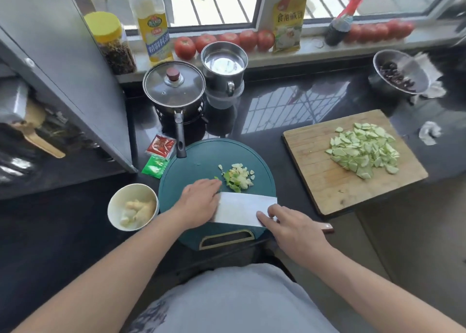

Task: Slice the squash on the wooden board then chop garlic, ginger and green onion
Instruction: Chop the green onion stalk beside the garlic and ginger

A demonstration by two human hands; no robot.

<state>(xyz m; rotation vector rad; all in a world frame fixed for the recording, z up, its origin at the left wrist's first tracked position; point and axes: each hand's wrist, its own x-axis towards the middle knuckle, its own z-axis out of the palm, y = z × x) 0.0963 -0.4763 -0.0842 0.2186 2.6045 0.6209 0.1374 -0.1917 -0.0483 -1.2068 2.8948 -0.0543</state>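
Observation:
A pile of pale green squash slices [363,151] lies on the wooden board [315,166] at the right. On the round teal board [191,163] in front of me sits a small heap of chopped garlic and green onion [238,179]. A cleaver [242,208] lies flat-sided across the teal board's near part. My right hand [295,228] grips its handle, forefinger stretched along the blade. My left hand [201,199] rests flat at the blade's left end, fingers toward the heap. A white bowl [133,206] at the left holds ginger pieces.
A lidded pot [174,85] with a long handle and a steel cup [224,68] stand behind the teal board. Two sauce packets [158,153] lie beside it. Tomatoes [224,41], bottles and a jar line the windowsill. A steel bowl [398,73] sits far right.

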